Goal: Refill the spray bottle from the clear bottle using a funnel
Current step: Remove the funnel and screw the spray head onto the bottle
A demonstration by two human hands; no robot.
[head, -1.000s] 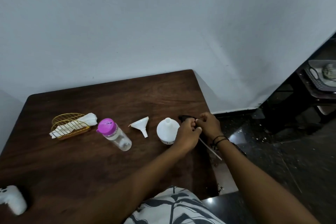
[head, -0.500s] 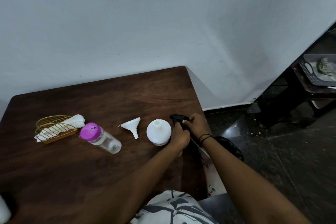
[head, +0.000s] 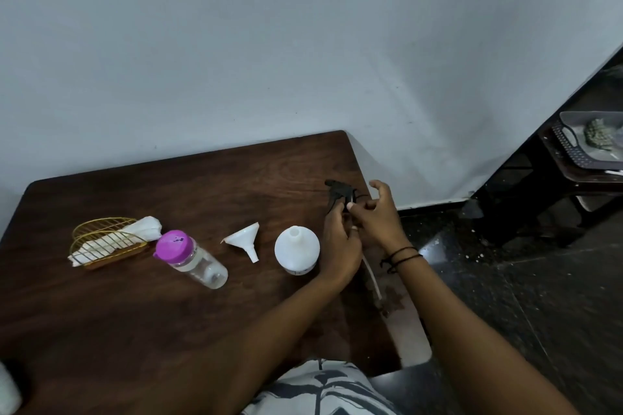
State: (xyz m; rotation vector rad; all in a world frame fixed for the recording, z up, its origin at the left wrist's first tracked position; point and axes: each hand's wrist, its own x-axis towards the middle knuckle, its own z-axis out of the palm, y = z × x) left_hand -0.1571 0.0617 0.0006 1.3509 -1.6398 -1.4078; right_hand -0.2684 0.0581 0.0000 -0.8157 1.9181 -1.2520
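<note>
The white spray bottle (head: 296, 248) stands with its neck uncovered, right of centre on the dark wooden table (head: 141, 320). Its black spray head (head: 338, 193) lies near the table's right edge, and the pale dip tube (head: 371, 276) trails toward me. My left hand (head: 340, 241) is closed on the spray head's lower part, just right of the bottle. Beside it, my right hand (head: 377, 216) has its fingers spread, thumb by the head. A white funnel (head: 244, 239) lies on its side left of the bottle. The clear bottle (head: 199, 264) with a pink cap stands further left.
A gold wire basket (head: 101, 239) holding white cloth sits at the far left. A white object (head: 6, 391) shows at the bottom left corner. A wall runs behind the table. Beyond the table's right edge are dark floor and a dark stand with a grey tray (head: 573, 148).
Both hands have carried the spray head a little further from me, near the table's right edge. My right hand's fingers have opened from a closed grip.
</note>
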